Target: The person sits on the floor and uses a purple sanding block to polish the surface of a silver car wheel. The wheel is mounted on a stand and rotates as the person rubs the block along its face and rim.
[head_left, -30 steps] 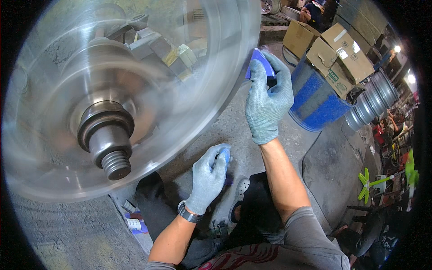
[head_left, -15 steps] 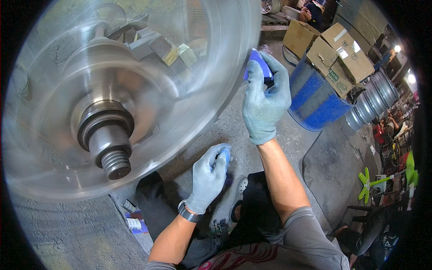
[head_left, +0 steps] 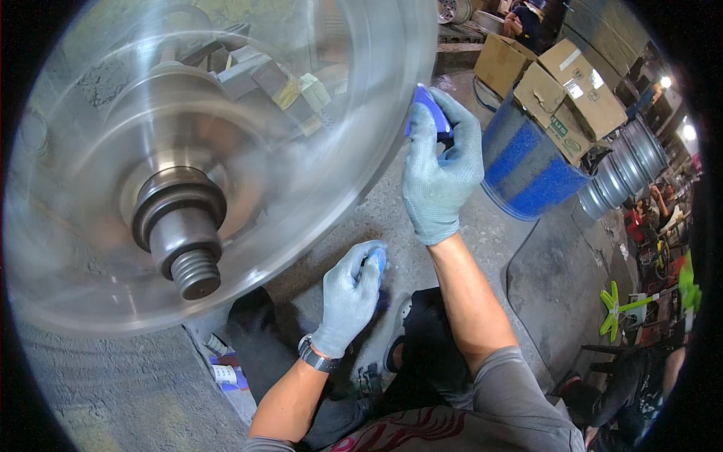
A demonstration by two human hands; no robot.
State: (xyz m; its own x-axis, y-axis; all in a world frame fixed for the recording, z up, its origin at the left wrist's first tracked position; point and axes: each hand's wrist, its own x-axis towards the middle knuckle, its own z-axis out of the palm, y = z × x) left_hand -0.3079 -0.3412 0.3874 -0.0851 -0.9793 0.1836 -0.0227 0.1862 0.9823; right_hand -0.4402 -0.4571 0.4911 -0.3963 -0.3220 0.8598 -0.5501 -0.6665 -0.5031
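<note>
A large silver wheel rim, blurred by spinning, fills the upper left around a metal shaft with a threaded end. My right hand, in a grey-blue knit glove, is closed on a folded purple piece, apparently sandpaper. Thumb and fingers pinch it at the rim's right outer edge; whether it touches the metal is hard to tell. My left hand, gloved the same way, hangs below the rim above my lap. Its fingers are curled, with blue showing at the tips; anything inside them is hidden.
Right of my right hand stands a blue and grey drum topped with cardboard boxes. Stacked silver rims stand beyond it. A dark mat lies on the floor. People sit at the far top and lower right; a green star-shaped base is near the right edge.
My right hand has shifted slightly left and down along the rim's edge with the purple piece. My left hand stays put. The rim is blurred by spinning in both frames.
</note>
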